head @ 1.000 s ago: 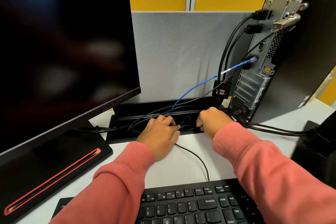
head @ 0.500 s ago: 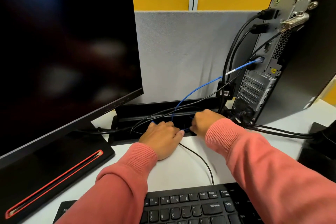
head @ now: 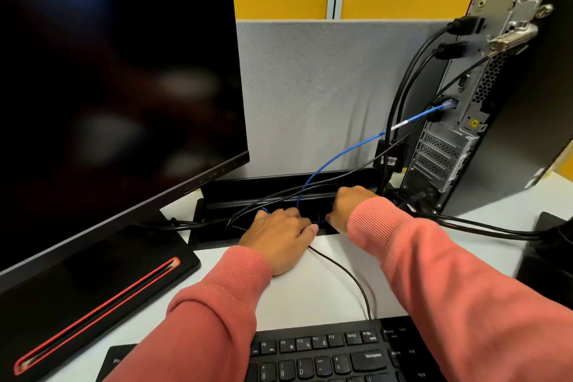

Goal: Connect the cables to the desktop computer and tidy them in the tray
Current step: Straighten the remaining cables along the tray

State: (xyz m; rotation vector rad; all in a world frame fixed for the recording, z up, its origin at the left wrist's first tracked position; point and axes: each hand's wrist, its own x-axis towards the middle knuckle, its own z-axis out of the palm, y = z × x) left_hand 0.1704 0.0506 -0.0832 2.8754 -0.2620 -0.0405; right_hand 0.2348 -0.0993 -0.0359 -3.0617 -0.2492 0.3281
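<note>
Reaching into the black cable tray (head: 217, 211) that lies along the foot of the grey partition, both hands work among the cables there. The left hand (head: 277, 237) lies palm down at the tray's front edge, fingers bent over the rim into the tray; what the fingertips do inside is hidden, so I cannot tell whether they pinch anything. The right hand (head: 348, 206) sits just beside it, further along the tray toward the computer (head: 511, 96), its fingers curled down around the cables in the tray (the grip itself is out of sight). A blue cable (head: 347, 152) runs from a port on the computer's back panel in an arc down into the tray between the two hands. Several black cables (head: 403, 96) are plugged into the same panel and drop toward the tray's right end. In front of the tray a thin black cord (head: 344, 273) leads to the keyboard (head: 328, 357); the monitor (head: 117, 71) stands left of the tray
</note>
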